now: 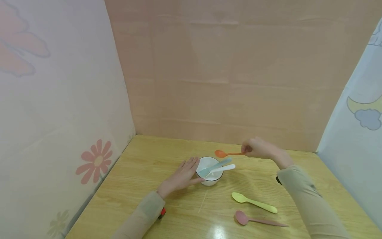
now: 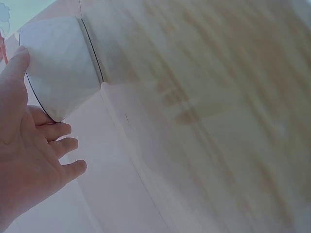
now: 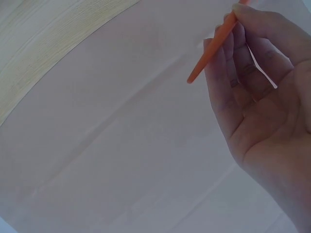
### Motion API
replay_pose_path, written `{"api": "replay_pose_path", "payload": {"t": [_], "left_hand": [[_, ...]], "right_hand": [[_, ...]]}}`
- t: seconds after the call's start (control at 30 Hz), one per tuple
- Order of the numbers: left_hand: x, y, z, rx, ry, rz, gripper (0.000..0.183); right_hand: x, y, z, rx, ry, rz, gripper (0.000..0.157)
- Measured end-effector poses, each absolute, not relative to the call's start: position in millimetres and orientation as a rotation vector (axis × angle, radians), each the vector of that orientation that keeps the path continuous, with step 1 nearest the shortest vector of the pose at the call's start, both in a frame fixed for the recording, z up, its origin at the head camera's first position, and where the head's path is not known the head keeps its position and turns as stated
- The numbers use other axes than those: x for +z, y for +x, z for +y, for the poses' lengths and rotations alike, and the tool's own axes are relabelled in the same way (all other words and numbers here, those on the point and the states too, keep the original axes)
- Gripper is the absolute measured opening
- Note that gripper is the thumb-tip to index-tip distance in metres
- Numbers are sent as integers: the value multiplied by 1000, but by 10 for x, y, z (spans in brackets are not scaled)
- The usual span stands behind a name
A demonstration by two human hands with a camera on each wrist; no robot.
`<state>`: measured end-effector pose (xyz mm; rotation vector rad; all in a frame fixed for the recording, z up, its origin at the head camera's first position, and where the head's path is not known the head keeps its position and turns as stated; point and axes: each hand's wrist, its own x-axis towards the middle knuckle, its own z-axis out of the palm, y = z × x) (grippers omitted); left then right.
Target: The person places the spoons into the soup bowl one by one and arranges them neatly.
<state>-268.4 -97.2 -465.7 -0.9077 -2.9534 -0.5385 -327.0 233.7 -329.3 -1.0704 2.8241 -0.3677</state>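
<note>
My left hand (image 1: 185, 173) rests against the left side of a white bowl (image 1: 210, 182) with a dark rim, its fingers extended at the back and its thumb at the front. In the left wrist view, that hand (image 2: 36, 141) touches the bowl (image 2: 65, 65) on two sides. A light blue spoon (image 1: 221, 163) and a white spoon (image 1: 225, 168) lean inside the bowl, handles pointing right. Between thumb and fingertips, my right hand (image 1: 259, 148) pinches an orange spoon (image 1: 221, 153) by its handle, bowl end leftward. The right wrist view shows the orange handle (image 3: 214, 51) in the right hand (image 3: 262, 107).
A yellow-green spoon (image 1: 256, 202) and a pink spoon (image 1: 259, 221) lie on the wooden table (image 1: 143, 159), right of the bowl and nearer to me. A plain beige-pink backdrop (image 1: 191, 73) rises behind the table, and patterned cloth walls (image 1: 65, 109) flank it.
</note>
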Motion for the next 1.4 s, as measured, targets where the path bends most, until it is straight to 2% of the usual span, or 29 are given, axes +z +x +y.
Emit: {"api": "replay_pose_path", "payload": {"t": [0.67, 1.4], "left_hand": [[-4693, -2695, -921, -522, -894, -2975, 89], [-4702, -2702, -918, -534, -878, -2988, 90]], "right_hand": [[-3312, -3300, 2077, -292, -1131, 2764, 13], [-3290, -3330, 1809, -123, -1198, 2772, 12]]}}
